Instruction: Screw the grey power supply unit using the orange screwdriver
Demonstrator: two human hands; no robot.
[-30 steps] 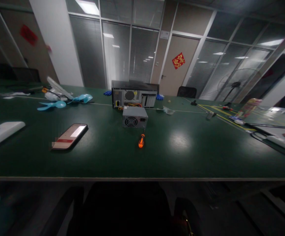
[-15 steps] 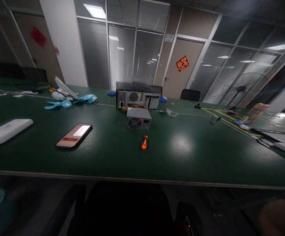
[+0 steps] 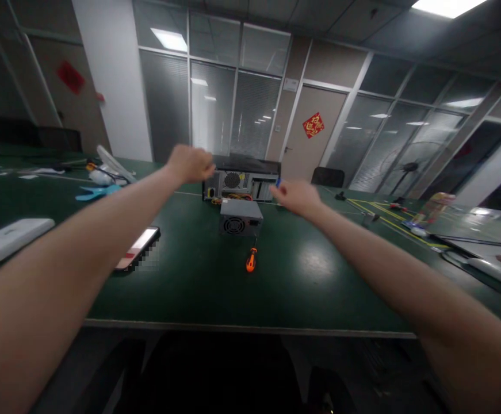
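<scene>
My left hand (image 3: 190, 164), fingers curled closed, is in front of the left end of a computer case (image 3: 248, 167). Whatever it may hold is hidden. At the case's right end is my right hand (image 3: 297, 197), also curled. A scrap of blue material (image 3: 278, 182) shows by its fingertips; whether it is gripped I cannot tell. Between my arms a grey power supply unit (image 3: 241, 215) rests in front of the case, its fan grille facing me. An orange-handled screwdriver (image 3: 251, 261) lies on the table before it.
The green table (image 3: 215, 287) carries a phone (image 3: 144, 244) partly behind my left forearm and a white device (image 3: 12, 238) farther left. Light-blue fan blades (image 3: 95, 192) lie behind. Yellow tape lines (image 3: 379, 214) and a patterned stand-like object (image 3: 433, 210) are at the right.
Both hands and forearms have come into view, stretched forward to either end of the computer case. The view has tilted slightly up. Case, power supply unit and screwdriver appear unmoved on the table.
</scene>
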